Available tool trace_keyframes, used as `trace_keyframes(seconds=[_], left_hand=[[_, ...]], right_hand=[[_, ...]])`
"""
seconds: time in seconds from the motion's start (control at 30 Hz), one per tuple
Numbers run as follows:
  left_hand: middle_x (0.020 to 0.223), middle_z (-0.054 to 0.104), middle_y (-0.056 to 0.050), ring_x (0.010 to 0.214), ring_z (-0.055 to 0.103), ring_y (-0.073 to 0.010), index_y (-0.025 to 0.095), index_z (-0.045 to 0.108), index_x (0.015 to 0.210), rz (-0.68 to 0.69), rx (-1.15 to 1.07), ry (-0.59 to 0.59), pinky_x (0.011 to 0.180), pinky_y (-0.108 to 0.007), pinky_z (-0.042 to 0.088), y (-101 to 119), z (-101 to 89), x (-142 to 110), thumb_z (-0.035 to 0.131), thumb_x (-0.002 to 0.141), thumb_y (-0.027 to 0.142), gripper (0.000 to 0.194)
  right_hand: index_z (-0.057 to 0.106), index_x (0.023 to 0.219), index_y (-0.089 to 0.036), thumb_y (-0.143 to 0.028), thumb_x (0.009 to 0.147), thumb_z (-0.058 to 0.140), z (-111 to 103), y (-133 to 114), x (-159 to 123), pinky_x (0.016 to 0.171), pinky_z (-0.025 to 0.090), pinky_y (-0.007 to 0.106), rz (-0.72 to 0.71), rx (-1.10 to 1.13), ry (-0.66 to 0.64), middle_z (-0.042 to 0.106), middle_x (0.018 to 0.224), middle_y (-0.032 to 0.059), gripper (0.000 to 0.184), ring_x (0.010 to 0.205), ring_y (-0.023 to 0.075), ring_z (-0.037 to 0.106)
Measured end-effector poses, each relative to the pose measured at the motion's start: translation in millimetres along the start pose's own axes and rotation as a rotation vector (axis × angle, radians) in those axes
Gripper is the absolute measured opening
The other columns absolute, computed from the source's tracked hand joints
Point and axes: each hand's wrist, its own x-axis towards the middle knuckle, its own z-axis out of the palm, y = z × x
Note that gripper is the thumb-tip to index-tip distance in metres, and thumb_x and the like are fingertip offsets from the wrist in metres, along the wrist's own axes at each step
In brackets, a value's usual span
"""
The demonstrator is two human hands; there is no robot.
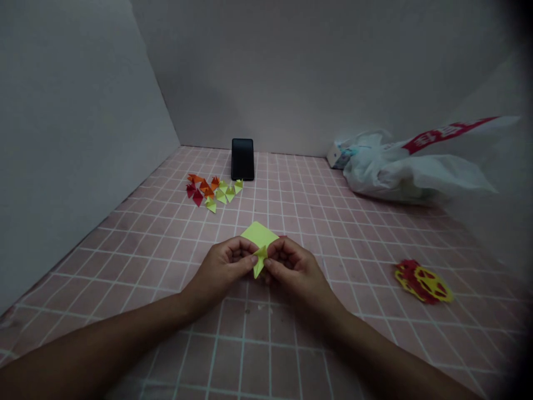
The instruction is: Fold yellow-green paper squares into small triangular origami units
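Note:
Both hands meet over the pink tiled floor [258, 355]. My left hand [225, 265] and my right hand [293, 265] each pinch a small folded yellow-green paper piece [260, 261] between thumb and fingers. Just beyond the fingertips a flat yellow-green paper square [259, 233] lies on the tiles, partly hidden by the fingers. Farther back on the left sits a cluster of several folded paper pieces [212, 191] in red, orange and yellow-green.
A black phone [242, 159] stands against the back wall. A white plastic bag [408, 166] with red print lies at the back right. A red and yellow paper cut-out [422, 281] rests on the tiles to the right. Grey walls close in the left and back.

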Motion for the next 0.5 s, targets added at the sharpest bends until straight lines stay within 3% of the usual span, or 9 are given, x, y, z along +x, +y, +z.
trace_keyframes(seconds=[0.33,0.5], left_hand=[[0.070,0.067,0.001,0.065,0.064,-0.0113,0.016,0.063,0.083,-0.012,-0.122,0.000,0.068,-0.025,0.051,-0.2,-1.7,-1.2,0.068,0.074,0.021,0.012],[0.079,0.070,-0.001,0.073,0.068,-0.0148,0.015,0.065,0.090,-0.036,-0.223,-0.024,0.078,-0.032,0.054,-3.0,-2.7,-1.6,0.065,0.080,0.027,0.015]], right_hand=[[0.060,0.074,-0.019,-0.022,0.070,0.066,-3.8,3.2,2.3,0.053,0.043,0.024,-0.033,0.007,0.001,0.058,0.061,-0.0035,0.008,0.053,0.0097,0.054],[0.063,0.075,-0.020,-0.022,0.072,0.066,-3.5,-3.9,-0.5,0.065,0.051,0.029,-0.059,-0.057,0.016,0.064,0.076,-0.0001,0.005,0.066,0.0129,0.061]])
